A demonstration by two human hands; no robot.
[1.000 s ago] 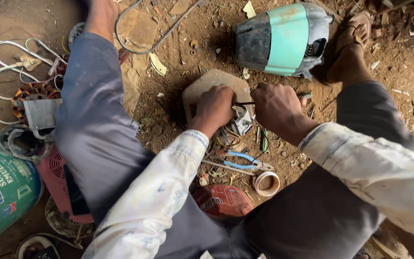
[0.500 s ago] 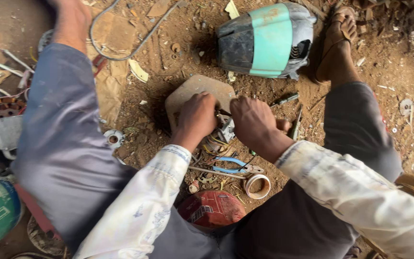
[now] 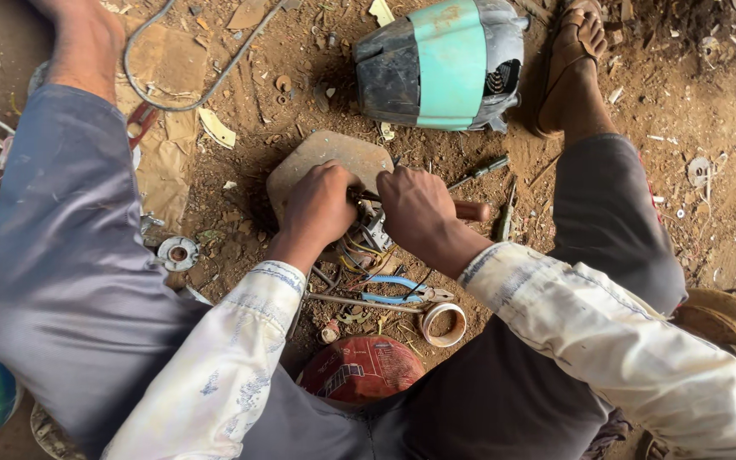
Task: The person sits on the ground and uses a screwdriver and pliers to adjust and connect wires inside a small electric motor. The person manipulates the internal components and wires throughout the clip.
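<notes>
My left hand is closed over a small metal part with yellow wires, pressing it on the dirt in front of a flat stone slab. My right hand grips a brown-handled tool, its handle sticking out to the right and its tip at the part between both hands. Blue-handled pliers lie just below my hands. A roll of tape sits next to the pliers.
A green and grey motor housing lies ahead, by a sandalled foot. A screwdriver lies right of the slab. A red dome-shaped cover sits between my legs. A round metal disc and a looped cable lie at left.
The view has shifted left and down, so the motor housing sits higher. Both hands stay on the small part; the tool's brown handle now shows right of my right hand.
</notes>
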